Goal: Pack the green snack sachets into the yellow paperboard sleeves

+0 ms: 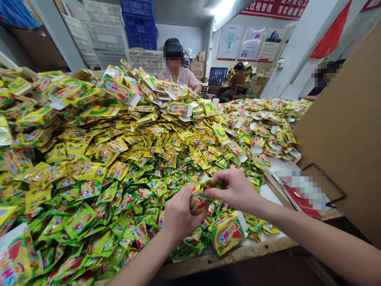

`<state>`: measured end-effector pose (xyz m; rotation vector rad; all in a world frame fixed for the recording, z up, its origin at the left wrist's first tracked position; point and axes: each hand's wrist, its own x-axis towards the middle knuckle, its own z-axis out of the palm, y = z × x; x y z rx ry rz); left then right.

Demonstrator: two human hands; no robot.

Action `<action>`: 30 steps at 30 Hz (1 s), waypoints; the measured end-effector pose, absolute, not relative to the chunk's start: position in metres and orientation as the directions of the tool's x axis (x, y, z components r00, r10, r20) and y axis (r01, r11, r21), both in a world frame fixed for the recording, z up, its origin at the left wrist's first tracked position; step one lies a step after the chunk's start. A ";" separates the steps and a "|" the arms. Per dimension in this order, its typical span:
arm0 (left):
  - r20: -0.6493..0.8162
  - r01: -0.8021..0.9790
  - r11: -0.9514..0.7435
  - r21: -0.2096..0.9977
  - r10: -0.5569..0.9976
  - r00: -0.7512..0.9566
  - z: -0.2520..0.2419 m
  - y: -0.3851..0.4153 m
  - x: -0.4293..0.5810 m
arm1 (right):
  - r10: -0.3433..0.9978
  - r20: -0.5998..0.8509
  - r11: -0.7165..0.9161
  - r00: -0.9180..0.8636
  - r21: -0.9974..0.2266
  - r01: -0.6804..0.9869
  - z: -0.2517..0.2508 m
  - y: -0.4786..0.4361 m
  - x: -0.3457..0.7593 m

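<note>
My left hand [180, 212] is closed around a small printed carton [199, 200], whose white flap stands up at the top. Above the carton's open end, my right hand [235, 190] pinches a small candy packet [210, 184], which is partly hidden by the fingers. Below my hands, another yellow carton [228, 234] with one white end flap open lies by the table's front edge. Green candy packets [119, 206] are heaped around and beneath my left hand.
Yellow packets [166, 139] and cartons [116, 89] pile up farther back, with more cartons [268, 131] at the right. A red booklet [306, 204] lies near a large cardboard sheet [342, 131]. Other people [178, 75] sit beyond the heap. Blue crates [139, 31] are stacked behind.
</note>
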<state>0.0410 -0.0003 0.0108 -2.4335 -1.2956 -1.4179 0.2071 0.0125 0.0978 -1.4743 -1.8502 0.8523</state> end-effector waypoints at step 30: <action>0.474 0.672 -0.659 0.337 0.736 0.484 0.020 0.004 0.027 | 0.960 -0.100 -0.005 -0.262 -0.940 0.340 0.045 0.031 0.183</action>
